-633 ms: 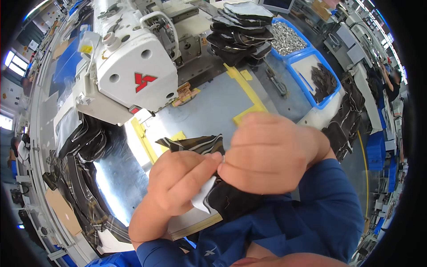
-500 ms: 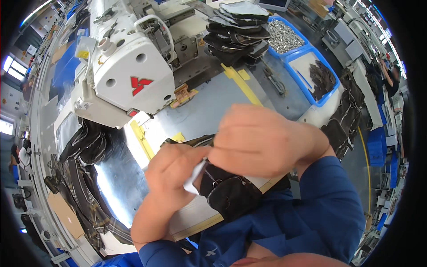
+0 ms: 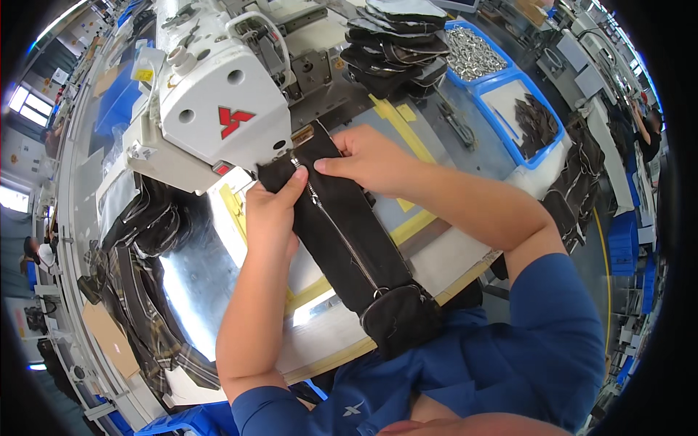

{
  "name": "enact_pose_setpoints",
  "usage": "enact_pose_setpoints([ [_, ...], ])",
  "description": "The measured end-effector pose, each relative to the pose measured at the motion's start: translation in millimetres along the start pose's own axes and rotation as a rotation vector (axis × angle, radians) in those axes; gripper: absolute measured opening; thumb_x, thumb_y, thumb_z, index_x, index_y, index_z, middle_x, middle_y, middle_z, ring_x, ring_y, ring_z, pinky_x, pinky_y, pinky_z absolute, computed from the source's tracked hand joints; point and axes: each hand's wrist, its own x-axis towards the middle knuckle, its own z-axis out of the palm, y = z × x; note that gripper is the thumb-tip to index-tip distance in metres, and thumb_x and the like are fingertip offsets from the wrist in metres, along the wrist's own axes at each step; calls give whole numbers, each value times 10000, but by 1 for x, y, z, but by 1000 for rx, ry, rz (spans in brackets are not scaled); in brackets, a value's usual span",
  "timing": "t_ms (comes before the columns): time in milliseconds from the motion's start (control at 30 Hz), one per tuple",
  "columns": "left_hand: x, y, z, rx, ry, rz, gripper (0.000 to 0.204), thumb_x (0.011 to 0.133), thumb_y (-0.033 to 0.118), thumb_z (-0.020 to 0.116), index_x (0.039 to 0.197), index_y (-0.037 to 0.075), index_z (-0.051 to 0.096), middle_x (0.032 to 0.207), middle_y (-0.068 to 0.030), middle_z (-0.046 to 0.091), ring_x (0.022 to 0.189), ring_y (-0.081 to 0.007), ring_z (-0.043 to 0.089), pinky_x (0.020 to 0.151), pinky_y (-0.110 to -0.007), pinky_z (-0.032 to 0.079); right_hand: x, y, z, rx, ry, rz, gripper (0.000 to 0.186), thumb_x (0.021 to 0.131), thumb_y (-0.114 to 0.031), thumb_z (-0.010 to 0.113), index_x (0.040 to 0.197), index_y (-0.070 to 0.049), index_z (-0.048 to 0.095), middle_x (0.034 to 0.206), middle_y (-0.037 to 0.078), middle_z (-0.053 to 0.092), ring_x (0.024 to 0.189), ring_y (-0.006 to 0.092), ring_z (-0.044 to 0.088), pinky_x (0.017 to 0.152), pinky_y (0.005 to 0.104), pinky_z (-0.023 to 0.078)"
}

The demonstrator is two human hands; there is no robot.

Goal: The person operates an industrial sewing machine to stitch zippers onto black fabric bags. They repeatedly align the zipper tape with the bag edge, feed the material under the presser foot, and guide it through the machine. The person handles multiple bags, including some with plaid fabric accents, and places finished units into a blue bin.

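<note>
A long black fabric piece (image 3: pixel 342 240) with a silver zipper lies stretched diagonally over the worktable, its upper end at the head of the white sewing machine (image 3: pixel 207 102) and a bunched pouch-like part at the table's front edge. My left hand (image 3: pixel 273 203) grips the piece's upper left, thumb beside the top of the zipper. My right hand (image 3: pixel 360 163) grips the upper right edge, thumb pressed on the black fabric. The fingertips of both hands are partly hidden under the fabric.
At the back stands a stack of black pieces (image 3: pixel 392 47). Blue trays hold metal parts (image 3: pixel 472 51) and dark strips (image 3: pixel 534 116) at right. Dark piles (image 3: pixel 142 218) and plaid fabric (image 3: pixel 142 316) lie left. A co-worker (image 3: pixel 643 127) is at far right, another person (image 3: pixel 36 247) at far left.
Both hands have moved forward toward the machine. The black piece, previously bunched in my hands near my body, is now stretched out flat with its zipper showing.
</note>
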Motion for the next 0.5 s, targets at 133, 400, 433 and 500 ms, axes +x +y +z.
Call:
enact_pose_setpoints([
  [133, 16, -19, -14, 528, -4, 45, 347, 934, 97, 804, 1213, -57, 668, 1016, -116, 764, 865, -186, 730, 814, -331, 592, 4, 2, -6, -659, 121, -50, 310, 934, -270, 764, 912, 36, 724, 874, 221, 710, 840, 357, 720, 782, 426, 560],
  [400, -15, -16, -21, 1580, -119, 851, 901, 729, 480, 911, 1403, -31, 599, 1276, -206, 644, 1165, -401, 620, 1021, -494, 484, 6, 13, -8, -774, 167, -157, 354, 934, -308, 750, 887, 39, 704, 856, 264, 696, 876, 467, 681, 791, 512, 535],
  [433, -13, -16, -22, 1613, -226, 973, 925, 720, 499, 906, 1409, -33, 595, 1292, -209, 643, 1192, -415, 610, 1055, -509, 467, 8, 15, -9, -772, 160, -170, 359, 936, -314, 748, 890, 39, 702, 859, 266, 695, 885, 466, 682, 796, 514, 535],
  [500, -11, -18, -22, 1678, -268, 891, 983, 711, 553, 879, 1423, -55, 577, 1398, -232, 615, 1295, -427, 575, 1127, -531, 424, 8, 13, -9, -797, 159, -149, 360, 940, -317, 745, 902, 38, 697, 872, 268, 696, 897, 469, 682, 806, 517, 535],
])
